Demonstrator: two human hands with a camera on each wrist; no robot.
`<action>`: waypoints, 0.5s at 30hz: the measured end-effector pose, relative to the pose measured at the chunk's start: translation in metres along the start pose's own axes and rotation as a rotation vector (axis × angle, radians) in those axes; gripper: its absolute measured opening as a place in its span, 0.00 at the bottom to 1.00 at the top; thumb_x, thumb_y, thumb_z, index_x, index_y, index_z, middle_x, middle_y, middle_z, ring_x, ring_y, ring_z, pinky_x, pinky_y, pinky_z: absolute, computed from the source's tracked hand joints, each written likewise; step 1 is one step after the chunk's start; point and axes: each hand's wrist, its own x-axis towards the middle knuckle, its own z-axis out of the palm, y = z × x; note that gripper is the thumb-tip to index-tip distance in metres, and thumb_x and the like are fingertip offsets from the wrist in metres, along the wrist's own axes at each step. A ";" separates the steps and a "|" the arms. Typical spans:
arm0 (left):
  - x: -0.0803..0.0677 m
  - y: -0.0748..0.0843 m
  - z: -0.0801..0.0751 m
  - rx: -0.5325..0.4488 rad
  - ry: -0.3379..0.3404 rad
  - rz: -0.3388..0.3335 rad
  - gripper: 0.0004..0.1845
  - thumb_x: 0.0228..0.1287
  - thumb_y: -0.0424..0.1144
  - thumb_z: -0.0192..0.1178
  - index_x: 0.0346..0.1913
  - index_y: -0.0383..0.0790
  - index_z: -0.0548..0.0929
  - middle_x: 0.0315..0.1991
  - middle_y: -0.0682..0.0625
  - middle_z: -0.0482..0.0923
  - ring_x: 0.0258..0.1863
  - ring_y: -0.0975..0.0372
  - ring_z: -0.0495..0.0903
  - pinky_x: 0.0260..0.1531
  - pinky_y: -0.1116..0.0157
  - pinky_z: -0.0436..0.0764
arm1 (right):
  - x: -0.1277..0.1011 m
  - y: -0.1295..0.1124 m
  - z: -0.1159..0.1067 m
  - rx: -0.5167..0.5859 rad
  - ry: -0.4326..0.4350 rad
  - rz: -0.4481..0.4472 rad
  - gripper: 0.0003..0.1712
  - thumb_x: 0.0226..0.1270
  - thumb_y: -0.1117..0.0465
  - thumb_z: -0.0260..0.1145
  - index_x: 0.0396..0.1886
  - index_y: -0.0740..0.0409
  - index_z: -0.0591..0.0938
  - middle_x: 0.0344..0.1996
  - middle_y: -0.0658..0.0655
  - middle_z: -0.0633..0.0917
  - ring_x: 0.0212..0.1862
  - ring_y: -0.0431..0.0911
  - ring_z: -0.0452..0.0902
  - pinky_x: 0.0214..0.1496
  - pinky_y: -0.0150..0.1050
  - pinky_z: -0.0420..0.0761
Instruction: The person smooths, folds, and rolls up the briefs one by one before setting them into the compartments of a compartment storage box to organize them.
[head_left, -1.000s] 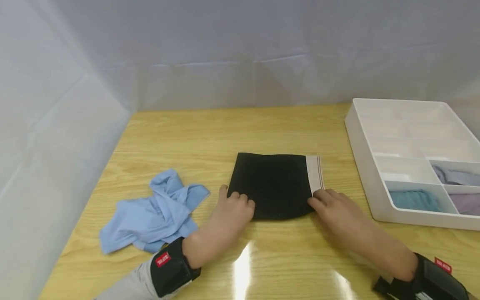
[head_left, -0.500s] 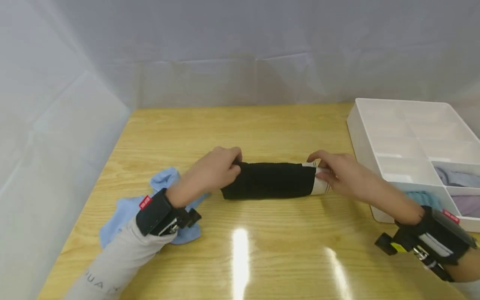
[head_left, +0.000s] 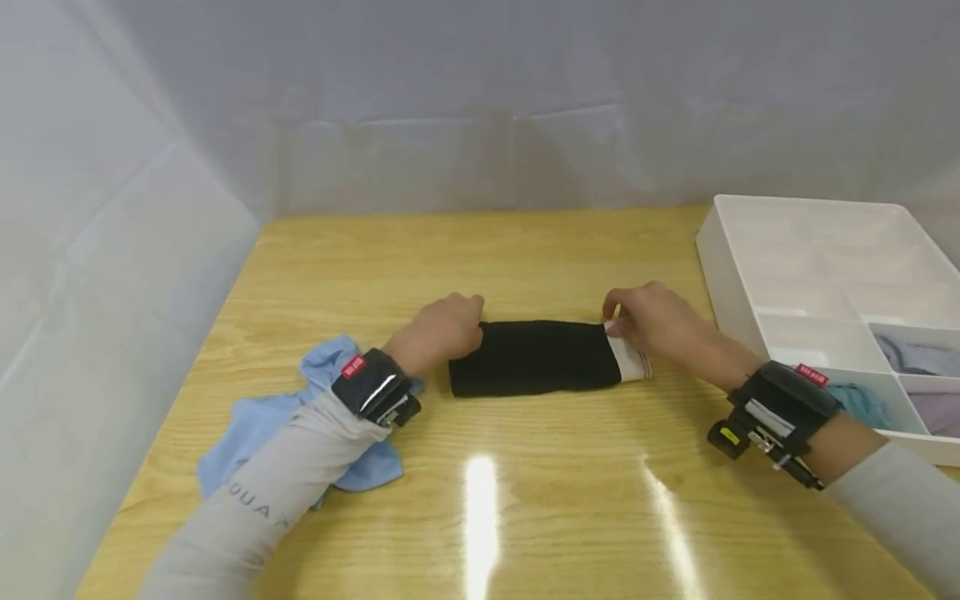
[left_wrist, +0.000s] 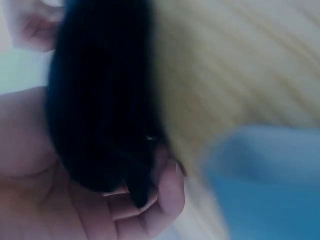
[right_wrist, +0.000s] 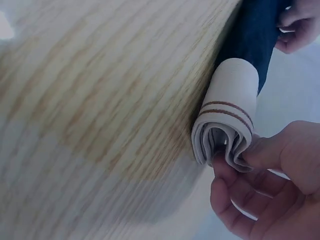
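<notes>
L hand (head_left: pixel 442 335) grips rect. folded blk cloth (head_left: pixel 536 358); R hand (head_left: pixel 663 321) pinches its layered, striped wht end (right_wrist: pixel 233 90); wood-grain table (head_left: pixel 570 492) below.

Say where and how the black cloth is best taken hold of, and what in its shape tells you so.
Probably at both short ends, coming in from left and right: the black cloth lies as a long folded strip, and its layers show at the white band, so pinching them together there should keep the fold.

Partial "UA" on grey left sleeve (head_left: pixel 262 496), red tags (head_left: pixel 353 367) unreadable
</notes>
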 end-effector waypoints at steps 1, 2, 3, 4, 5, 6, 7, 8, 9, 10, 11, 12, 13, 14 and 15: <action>0.000 0.001 0.003 0.021 0.004 -0.006 0.14 0.66 0.31 0.49 0.53 0.32 0.70 0.41 0.38 0.75 0.36 0.52 0.77 0.33 0.56 0.80 | 0.000 0.000 -0.001 -0.010 0.003 0.015 0.07 0.61 0.66 0.69 0.38 0.64 0.82 0.25 0.56 0.84 0.28 0.47 0.78 0.31 0.43 0.78; 0.001 0.003 0.005 0.045 0.008 -0.012 0.16 0.66 0.31 0.49 0.55 0.31 0.68 0.43 0.37 0.75 0.37 0.50 0.78 0.34 0.56 0.80 | -0.001 0.000 -0.001 -0.020 0.004 0.035 0.07 0.61 0.65 0.69 0.38 0.64 0.82 0.25 0.56 0.84 0.28 0.47 0.78 0.30 0.43 0.78; 0.001 0.004 0.008 0.067 0.018 -0.015 0.17 0.67 0.31 0.48 0.57 0.31 0.66 0.45 0.36 0.73 0.38 0.49 0.77 0.34 0.56 0.81 | -0.001 0.000 -0.002 -0.029 0.000 0.057 0.08 0.61 0.64 0.70 0.38 0.63 0.83 0.25 0.56 0.84 0.28 0.47 0.78 0.29 0.43 0.77; 0.001 0.006 0.010 0.095 0.033 -0.014 0.18 0.68 0.31 0.48 0.59 0.32 0.65 0.47 0.35 0.72 0.41 0.48 0.76 0.37 0.55 0.80 | -0.002 0.000 -0.003 -0.037 -0.006 0.078 0.09 0.61 0.63 0.70 0.38 0.63 0.83 0.25 0.56 0.84 0.28 0.47 0.78 0.29 0.43 0.77; 0.001 0.007 0.012 0.142 0.059 -0.009 0.19 0.68 0.32 0.48 0.60 0.33 0.64 0.50 0.35 0.70 0.44 0.47 0.75 0.39 0.53 0.80 | -0.002 0.001 -0.003 -0.045 -0.014 0.098 0.09 0.62 0.62 0.70 0.39 0.63 0.83 0.26 0.56 0.84 0.28 0.47 0.78 0.28 0.42 0.77; 0.000 0.008 0.014 0.184 0.091 -0.003 0.20 0.68 0.33 0.50 0.61 0.33 0.63 0.51 0.35 0.68 0.47 0.45 0.73 0.42 0.52 0.79 | -0.002 0.001 -0.004 -0.050 -0.024 0.117 0.10 0.62 0.62 0.70 0.40 0.62 0.83 0.27 0.56 0.84 0.29 0.48 0.78 0.28 0.42 0.77; 0.000 0.009 0.016 0.232 0.135 0.006 0.21 0.68 0.34 0.52 0.61 0.34 0.63 0.53 0.35 0.67 0.50 0.45 0.71 0.45 0.51 0.77 | -0.003 0.001 -0.004 -0.053 -0.032 0.137 0.10 0.62 0.61 0.69 0.41 0.62 0.83 0.28 0.56 0.84 0.30 0.48 0.78 0.28 0.42 0.76; -0.001 0.010 0.017 0.277 0.186 0.013 0.22 0.67 0.35 0.54 0.61 0.35 0.63 0.54 0.36 0.65 0.53 0.45 0.68 0.48 0.50 0.75 | -0.003 0.001 -0.003 -0.056 -0.038 0.150 0.11 0.62 0.61 0.69 0.41 0.61 0.83 0.28 0.56 0.84 0.30 0.48 0.77 0.28 0.42 0.76; -0.002 0.012 0.018 0.327 0.250 0.030 0.23 0.66 0.37 0.56 0.61 0.36 0.63 0.55 0.36 0.64 0.54 0.45 0.66 0.50 0.49 0.73 | -0.003 0.002 -0.003 -0.057 -0.042 0.153 0.11 0.62 0.62 0.69 0.42 0.62 0.83 0.29 0.57 0.84 0.31 0.49 0.78 0.29 0.43 0.77; -0.005 0.013 0.019 0.382 0.315 0.057 0.23 0.66 0.38 0.57 0.60 0.36 0.64 0.55 0.37 0.64 0.55 0.46 0.65 0.51 0.49 0.71 | -0.003 0.002 -0.002 -0.058 -0.046 0.154 0.10 0.63 0.62 0.69 0.42 0.62 0.83 0.30 0.57 0.83 0.32 0.49 0.77 0.31 0.43 0.77; -0.007 0.015 0.020 0.425 0.389 0.095 0.21 0.67 0.38 0.57 0.59 0.35 0.66 0.53 0.37 0.65 0.53 0.46 0.65 0.50 0.50 0.71 | -0.003 0.002 -0.001 -0.058 -0.050 0.153 0.10 0.63 0.63 0.68 0.42 0.62 0.83 0.31 0.58 0.83 0.32 0.50 0.77 0.32 0.44 0.77; -0.012 0.018 0.022 0.442 0.453 0.139 0.19 0.67 0.39 0.57 0.56 0.35 0.68 0.51 0.38 0.66 0.51 0.47 0.66 0.49 0.52 0.71 | -0.003 0.002 -0.001 -0.058 -0.056 0.149 0.10 0.63 0.63 0.68 0.43 0.63 0.82 0.31 0.59 0.84 0.33 0.50 0.78 0.34 0.45 0.78; -0.017 0.022 0.023 0.449 0.501 0.183 0.16 0.68 0.39 0.56 0.54 0.35 0.70 0.47 0.39 0.68 0.48 0.49 0.68 0.47 0.53 0.72 | -0.003 0.002 0.000 -0.058 -0.061 0.145 0.10 0.64 0.64 0.67 0.43 0.63 0.82 0.32 0.59 0.84 0.34 0.51 0.78 0.35 0.46 0.78; -0.023 0.027 0.024 0.433 0.533 0.228 0.13 0.69 0.39 0.54 0.50 0.35 0.72 0.43 0.40 0.71 0.44 0.50 0.71 0.43 0.55 0.74 | -0.003 0.001 0.001 -0.059 -0.067 0.144 0.10 0.64 0.64 0.67 0.43 0.64 0.82 0.33 0.60 0.84 0.35 0.51 0.78 0.36 0.47 0.78; -0.030 0.032 0.026 0.405 0.541 0.268 0.11 0.71 0.40 0.53 0.46 0.35 0.75 0.39 0.42 0.73 0.40 0.51 0.74 0.39 0.56 0.75 | -0.003 0.001 0.001 -0.061 -0.072 0.145 0.10 0.65 0.64 0.66 0.43 0.64 0.82 0.34 0.60 0.84 0.36 0.52 0.79 0.37 0.48 0.78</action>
